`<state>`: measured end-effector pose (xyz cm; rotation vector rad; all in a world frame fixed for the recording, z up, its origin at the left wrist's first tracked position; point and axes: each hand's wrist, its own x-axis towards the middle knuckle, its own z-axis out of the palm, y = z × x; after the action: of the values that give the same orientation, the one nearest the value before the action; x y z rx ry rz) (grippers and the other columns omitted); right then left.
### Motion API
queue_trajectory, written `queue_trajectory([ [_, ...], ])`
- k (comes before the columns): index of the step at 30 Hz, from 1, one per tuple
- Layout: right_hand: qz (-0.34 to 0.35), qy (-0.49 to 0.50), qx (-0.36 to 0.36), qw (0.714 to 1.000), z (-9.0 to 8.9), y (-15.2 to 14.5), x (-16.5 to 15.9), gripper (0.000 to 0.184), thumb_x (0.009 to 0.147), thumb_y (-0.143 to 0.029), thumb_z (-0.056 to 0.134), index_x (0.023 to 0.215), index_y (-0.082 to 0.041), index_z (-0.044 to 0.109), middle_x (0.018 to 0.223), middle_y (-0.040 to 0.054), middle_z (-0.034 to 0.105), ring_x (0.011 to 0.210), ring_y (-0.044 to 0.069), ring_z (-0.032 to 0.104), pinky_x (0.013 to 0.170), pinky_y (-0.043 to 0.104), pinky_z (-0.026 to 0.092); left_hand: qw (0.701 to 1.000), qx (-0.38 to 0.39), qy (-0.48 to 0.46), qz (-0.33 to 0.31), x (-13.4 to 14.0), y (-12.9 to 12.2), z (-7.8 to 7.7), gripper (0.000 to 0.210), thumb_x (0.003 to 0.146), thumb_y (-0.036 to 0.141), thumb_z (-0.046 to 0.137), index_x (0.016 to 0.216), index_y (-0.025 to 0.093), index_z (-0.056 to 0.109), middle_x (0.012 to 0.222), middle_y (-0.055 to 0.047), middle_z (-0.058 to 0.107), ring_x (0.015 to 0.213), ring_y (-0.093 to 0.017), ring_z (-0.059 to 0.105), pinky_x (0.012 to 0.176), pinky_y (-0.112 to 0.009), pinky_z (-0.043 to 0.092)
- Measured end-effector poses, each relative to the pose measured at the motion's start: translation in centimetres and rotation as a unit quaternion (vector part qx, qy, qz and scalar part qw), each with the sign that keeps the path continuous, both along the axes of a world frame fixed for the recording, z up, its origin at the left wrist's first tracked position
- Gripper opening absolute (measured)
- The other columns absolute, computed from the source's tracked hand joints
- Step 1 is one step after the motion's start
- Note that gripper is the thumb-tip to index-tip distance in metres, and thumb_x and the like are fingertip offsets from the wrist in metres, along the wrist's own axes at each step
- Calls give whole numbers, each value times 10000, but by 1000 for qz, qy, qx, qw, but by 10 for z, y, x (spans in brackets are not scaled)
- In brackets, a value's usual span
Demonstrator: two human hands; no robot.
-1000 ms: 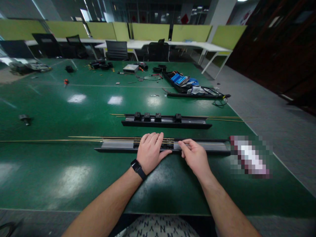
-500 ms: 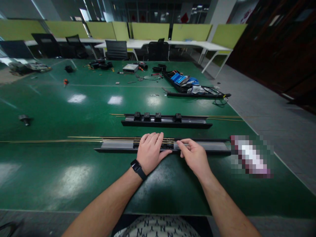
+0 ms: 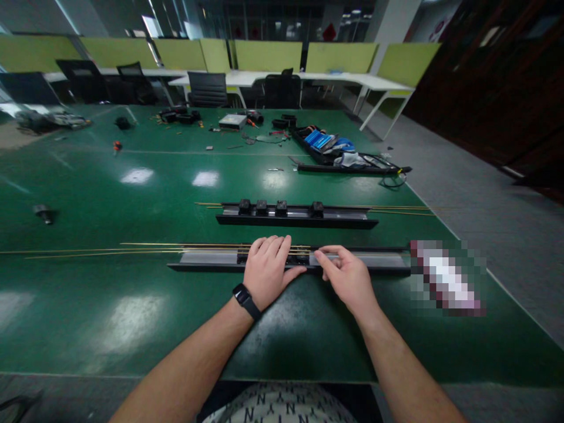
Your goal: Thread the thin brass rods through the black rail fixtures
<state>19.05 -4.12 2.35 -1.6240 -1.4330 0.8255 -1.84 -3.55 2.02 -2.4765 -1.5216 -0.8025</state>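
Observation:
My left hand (image 3: 269, 270) lies with its fingers extended and close together across thin brass-coloured rods (image 3: 154, 244) and small black blocks (image 3: 303, 259). These blocks sit inside the near black-edged metal channel (image 3: 207, 258), and the rods run far out past its left end. Just right of the blocks, my right hand (image 3: 349, 279) pinches a thin rod between thumb and index finger, though the fingertips cover the grip itself. The left thumb rests along the channel's front edge.
Behind lies a second channel (image 3: 297, 222) with several black blocks and rods. A pixelated object (image 3: 447, 279) sits at the near channel's right end. Farther back are a black tray (image 3: 311, 147) holding blue items, a white box (image 3: 233, 121) and a dark metal part (image 3: 43, 212).
One rod's left end has shifted slightly right and toward me, spreading from its neighbour. Both hands stay almost in place.

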Motion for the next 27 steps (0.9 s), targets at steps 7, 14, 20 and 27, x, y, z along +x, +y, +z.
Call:
queue_trajectory([
  [7, 2, 2, -1, 1000, 0, 2, -3, 454, 882, -644, 648, 869, -197, 724, 522, -4, 625, 488, 152, 569, 556, 279, 416, 1000, 6, 6, -3, 0, 1, 0, 676, 934, 641, 587, 1381, 135, 565, 1295, -146, 680, 1207, -295, 612, 1088, -475, 412],
  [14, -12, 12, -6, 1000, -4, 1, 5, 482, 878, -674, 636, 905, -197, 703, 528, 1, 625, 473, 158, 556, 491, 270, 381, 1000, 3, 3, -5, 0, 0, 1, 667, 933, 637, 592, 1377, 140, 569, 1291, -150, 681, 1213, -305, 612, 1088, -478, 412],
  [20, 13, -5, -2, 1000, 1, 2, -5, 454, 888, -642, 642, 940, -198, 725, 536, 3, 642, 504, 167, 587, 561, 288, 430, 1000, 2, -3, -4, 0, 0, -1, 660, 937, 630, 590, 1394, 155, 566, 1299, -158, 678, 1227, -309, 611, 1087, -486, 418],
  [27, -12, -13, -2, 1000, -2, 3, 8, 455, 886, -650, 640, 867, -200, 709, 535, 1, 629, 492, 159, 564, 531, 282, 398, 1000, 6, 6, -6, 0, 0, 2, 681, 926, 629, 608, 1381, 124, 567, 1282, -157, 682, 1206, -308, 615, 1095, -483, 417],
])
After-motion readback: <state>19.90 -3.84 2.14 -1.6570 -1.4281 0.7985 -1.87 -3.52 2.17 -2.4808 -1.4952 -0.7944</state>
